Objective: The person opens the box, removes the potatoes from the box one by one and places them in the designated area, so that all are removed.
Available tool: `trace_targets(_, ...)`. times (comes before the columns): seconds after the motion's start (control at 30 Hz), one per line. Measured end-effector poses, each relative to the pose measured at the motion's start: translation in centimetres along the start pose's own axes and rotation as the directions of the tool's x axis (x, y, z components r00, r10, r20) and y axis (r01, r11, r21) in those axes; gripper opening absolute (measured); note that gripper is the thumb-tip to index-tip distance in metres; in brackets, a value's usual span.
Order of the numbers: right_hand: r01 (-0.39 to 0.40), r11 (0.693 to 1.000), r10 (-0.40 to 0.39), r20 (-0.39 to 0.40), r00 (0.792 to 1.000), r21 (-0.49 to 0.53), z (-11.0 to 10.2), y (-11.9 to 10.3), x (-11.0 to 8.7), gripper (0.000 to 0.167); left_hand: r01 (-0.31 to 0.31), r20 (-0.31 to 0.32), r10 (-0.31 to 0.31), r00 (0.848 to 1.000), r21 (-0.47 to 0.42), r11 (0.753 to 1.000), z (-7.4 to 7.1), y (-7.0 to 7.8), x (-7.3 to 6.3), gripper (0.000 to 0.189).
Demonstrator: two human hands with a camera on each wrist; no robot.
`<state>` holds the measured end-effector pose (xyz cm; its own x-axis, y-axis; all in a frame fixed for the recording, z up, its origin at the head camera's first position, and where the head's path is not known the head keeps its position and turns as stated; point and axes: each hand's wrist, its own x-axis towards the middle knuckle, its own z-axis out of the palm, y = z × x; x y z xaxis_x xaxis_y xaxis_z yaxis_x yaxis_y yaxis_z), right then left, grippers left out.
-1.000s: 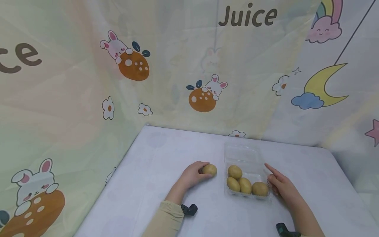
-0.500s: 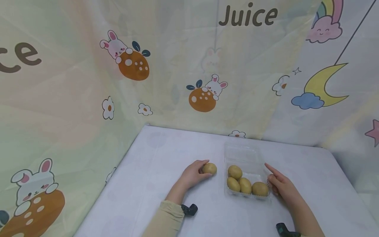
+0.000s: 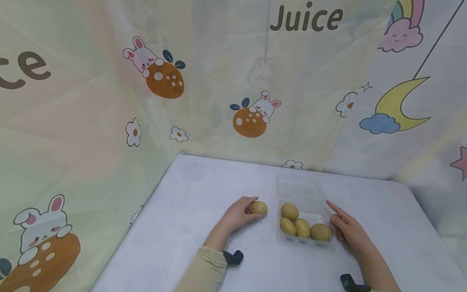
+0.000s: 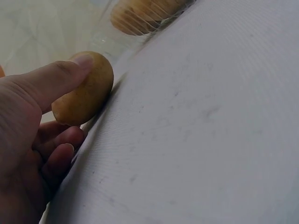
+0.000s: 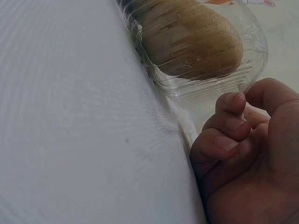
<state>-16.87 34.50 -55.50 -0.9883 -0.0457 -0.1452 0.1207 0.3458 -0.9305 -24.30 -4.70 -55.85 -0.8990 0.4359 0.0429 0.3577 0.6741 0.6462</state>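
Note:
In the head view, my left hand [image 3: 238, 213] grips a small tan potato [image 3: 259, 208] to the left of a clear plastic box [image 3: 304, 239]. Up close in the left wrist view, the thumb lies over that potato [image 4: 96, 86] and the fingers are beneath, low over the cloth. On the box's right side, my right hand [image 3: 346, 229] points its index finger forward while thumb and curled fingers pinch the rim, as the right wrist view shows of the hand [image 5: 252, 140]. Several potatoes [image 3: 302, 228] lie along the near and left sides inside the box.
The box's clear lid [image 3: 297, 188] lies open toward the back. A white cloth covers the table [image 3: 175, 227]. Behind it hangs a printed curtain [image 3: 204, 117] with rabbits and flowers. Dark wrist cameras [image 3: 233, 257] sit on both wrists.

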Motion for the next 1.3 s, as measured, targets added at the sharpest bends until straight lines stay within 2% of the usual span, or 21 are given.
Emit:
trace_targets(0.5,0.001,1.0,-0.001,0.008,1.0,0.001,-0.1,-0.1,-0.1,0.058,0.027,0.071,-0.024,0.997,-0.035,0.999,-0.3,-0.1,0.3,0.078)
trace_targets(0.63,0.014,1.0,-0.014,0.009,1.0,0.002,-0.1,0.0,0.0,0.058,0.063,0.108,-0.056,0.993,-0.057,0.996,-0.9,0.4,0.6,0.08)
trace_targets(0.77,0.032,0.999,-0.032,0.002,0.999,0.004,-0.1,0.1,0.1,0.057,0.074,0.146,-0.072,0.987,-0.011,0.997,-1.6,1.0,1.2,0.079)
trace_targets(0.93,0.044,0.999,-0.044,0.0,0.999,0.009,0.0,0.4,0.1,0.056,0.091,0.163,-0.096,0.982,0.038,0.995,-2.8,2.2,1.7,0.076)
trace_targets(1.07,0.062,0.998,-0.062,0.002,0.998,0.026,0.0,0.4,0.1,0.056,0.114,0.196,-0.118,0.973,0.034,0.993,-3.5,3.0,1.8,0.073)
trace_targets(1.17,0.069,0.997,-0.069,0.001,0.998,0.027,0.0,0.3,0.0,0.056,0.108,0.226,-0.111,0.968,0.026,0.994,-3.8,3.3,1.8,0.073)
trace_targets(1.3,0.073,0.997,-0.073,0.004,0.997,0.023,0.0,0.3,-0.1,0.056,0.102,0.237,-0.107,0.966,0.032,0.994,-3.9,3.4,1.9,0.074)
